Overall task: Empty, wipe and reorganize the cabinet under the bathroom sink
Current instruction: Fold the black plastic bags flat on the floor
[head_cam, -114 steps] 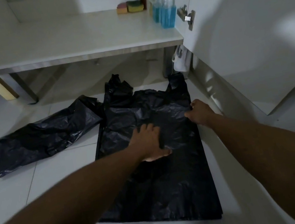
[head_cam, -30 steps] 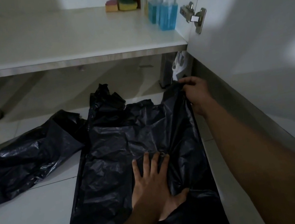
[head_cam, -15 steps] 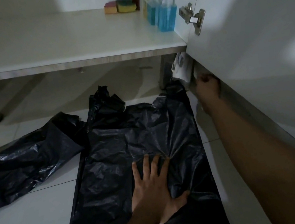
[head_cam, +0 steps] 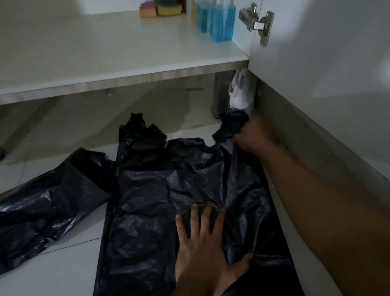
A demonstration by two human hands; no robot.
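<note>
Cabinet open ahead, black bag flat on the floor before it. Pressing mid-bag with left hand, fingers spread wide. At the bag's far corner beside the door, right hand blurred: grip unclear.

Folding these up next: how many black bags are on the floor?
2: one flat bag under the left hand, one crumpled bag left of it. Others may hide beneath.

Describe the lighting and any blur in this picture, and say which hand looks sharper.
Head view: dim overall, with soft bright patches on the white cabinet door; the right hand, by a handle of the crinkled black plastic bag, is motion-blurred; the left hand, flat on that bag, is sharper; weak glints show on the plastic.
</note>
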